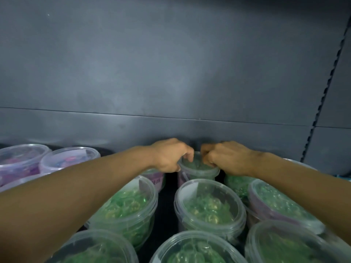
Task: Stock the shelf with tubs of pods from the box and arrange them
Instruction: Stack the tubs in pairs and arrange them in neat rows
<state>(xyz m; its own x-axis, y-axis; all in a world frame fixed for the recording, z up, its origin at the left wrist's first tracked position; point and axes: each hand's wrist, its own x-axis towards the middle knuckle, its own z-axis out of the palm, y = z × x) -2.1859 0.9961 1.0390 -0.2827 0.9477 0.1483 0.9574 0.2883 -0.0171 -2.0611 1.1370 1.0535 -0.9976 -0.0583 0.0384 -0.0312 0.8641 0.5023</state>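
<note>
Back tub, green pods under a clear lid, sits at the rear of the shelf, right by the grey back panel. I've got both hands on its rim: left hand w/ fingers curled over the left edge, right hand w/ fingers curled over the right edge, knuckles nearly meeting above the lid. Tub's upright.

In front of it, more green tubs in rows: mid tub just ahead, left tub partly under my left forearm, right tub under my right forearm. Nearest row at the bottom edge is blurry, 3 lids showing. Dark gap runs btw the left and mid columns.

Far left: purple tubs, same clear lids, side by side. Slotted upright runs down the panel on the right.
</note>
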